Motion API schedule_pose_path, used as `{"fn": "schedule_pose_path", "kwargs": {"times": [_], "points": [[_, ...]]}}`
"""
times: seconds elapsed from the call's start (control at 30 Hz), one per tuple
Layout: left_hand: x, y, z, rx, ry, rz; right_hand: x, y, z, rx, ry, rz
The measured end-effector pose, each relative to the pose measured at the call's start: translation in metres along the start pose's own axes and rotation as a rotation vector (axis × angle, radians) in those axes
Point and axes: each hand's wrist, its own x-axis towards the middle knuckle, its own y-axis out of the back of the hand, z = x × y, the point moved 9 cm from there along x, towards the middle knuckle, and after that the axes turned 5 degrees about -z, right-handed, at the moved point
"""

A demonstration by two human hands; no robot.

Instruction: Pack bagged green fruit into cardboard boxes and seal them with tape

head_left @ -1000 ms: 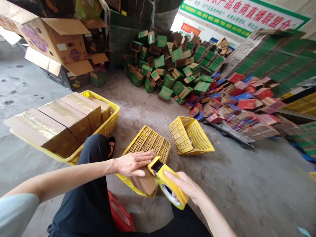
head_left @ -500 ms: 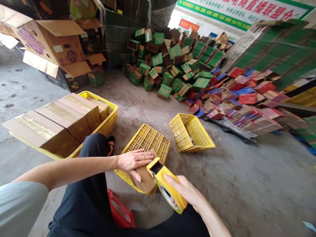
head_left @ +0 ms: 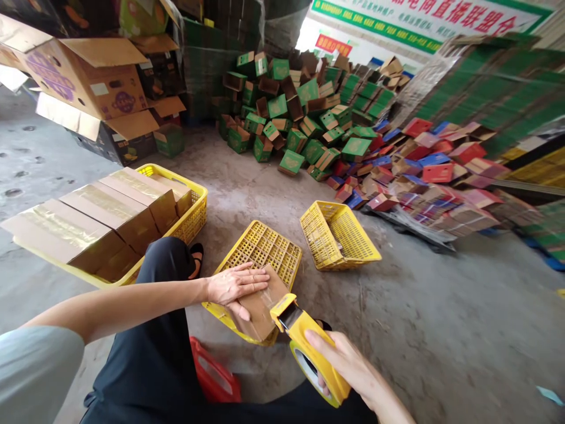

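Observation:
A brown cardboard box (head_left: pixel 260 312) lies on an upturned yellow plastic crate (head_left: pixel 265 247) between my legs. My left hand (head_left: pixel 236 288) rests flat on top of the box, fingers stretched out. In my right hand (head_left: pixel 342 356) is a yellow tape dispenser (head_left: pixel 309 347), with fingers wrapped round its body and through the tape roll. The dispenser's head sits at the box's right edge. A shiny strip, apparently clear tape, shows on the box top near that head. Whether the head touches the box I cannot tell.
Several taped brown boxes (head_left: pixel 106 203) fill a long yellow crate (head_left: pixel 200 215) on the left. Another yellow crate (head_left: pixel 342 235) stands tilted ahead. Piles of green cartons (head_left: pixel 291 162) and red-blue cartons (head_left: pixel 436 172) lie behind. A red plastic object (head_left: pixel 216 374) is below me.
My right hand and the tape dispenser have moved slightly right and down, away from my left hand, uncovering more of the box top. My left hand stays pressed on the box.

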Motion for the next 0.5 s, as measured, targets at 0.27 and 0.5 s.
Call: {"fn": "schedule_pose_path", "kwargs": {"times": [0.27,0.5], "points": [[0.008,0.017,0.020,0.044,0.029,-0.023,0.017,0.003,0.016,0.029,0.023,0.055],[0.036,0.010,0.054,0.032,-0.040,-0.087,0.015,0.003,0.018,0.042,0.022,0.042]]}}
